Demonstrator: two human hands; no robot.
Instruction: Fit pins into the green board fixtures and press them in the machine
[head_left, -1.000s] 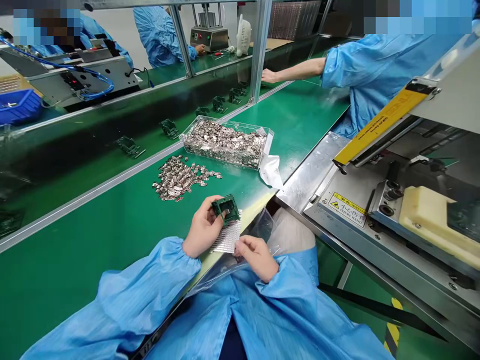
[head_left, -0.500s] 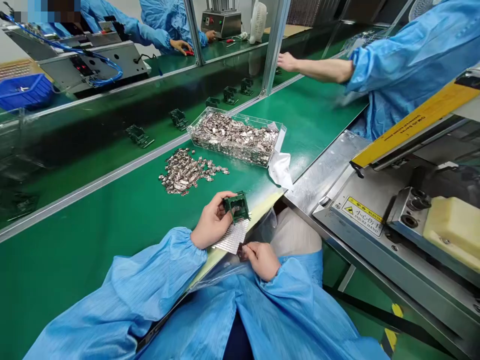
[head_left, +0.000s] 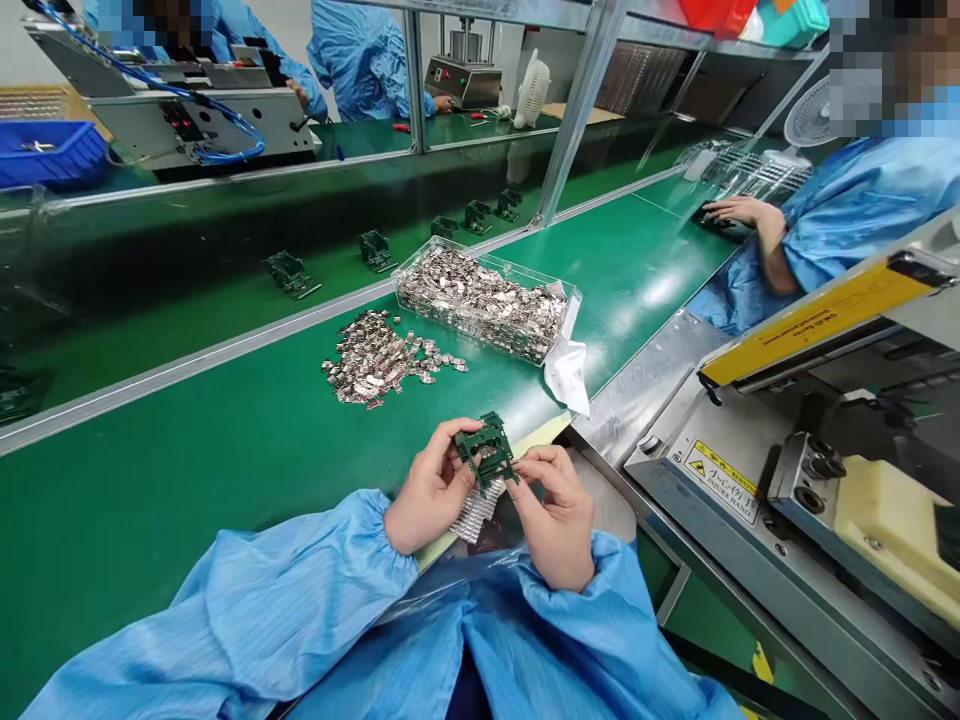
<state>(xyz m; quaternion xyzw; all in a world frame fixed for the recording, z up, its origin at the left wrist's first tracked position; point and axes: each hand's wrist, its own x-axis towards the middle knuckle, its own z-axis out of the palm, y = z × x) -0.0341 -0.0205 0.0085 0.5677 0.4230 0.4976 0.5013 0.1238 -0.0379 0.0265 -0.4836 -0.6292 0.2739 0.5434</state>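
Note:
Pinched between the thumb and fingers of my left hand (head_left: 435,490) is a small dark green circuit board assembly (head_left: 487,448) with an open middle. My right hand (head_left: 555,515) is closed at the assembly's right edge, fingertips touching or nearly touching it; what it pinches is too small to make out. Under my left hand lies a sheet of small silvery pieces (head_left: 474,515) in rows. Farther off, a loose pile of small shiny metal parts (head_left: 371,358) rests on the green tabletop, beside a clear tray (head_left: 480,328) heaped with similar metal parts.
White crumpled paper (head_left: 568,377) sits by the tray's right corner. To my right stands a metal machine (head_left: 720,480) with a warning label. Several green board assemblies (head_left: 291,273) stand along the far strip. A co-worker's hand (head_left: 739,212) rests on a dark object at the far right.
My right hand has risen from the sheet's lower edge to the green assembly's right side. The assembly has tilted in my left hand. The co-worker's arm at the right has drawn back.

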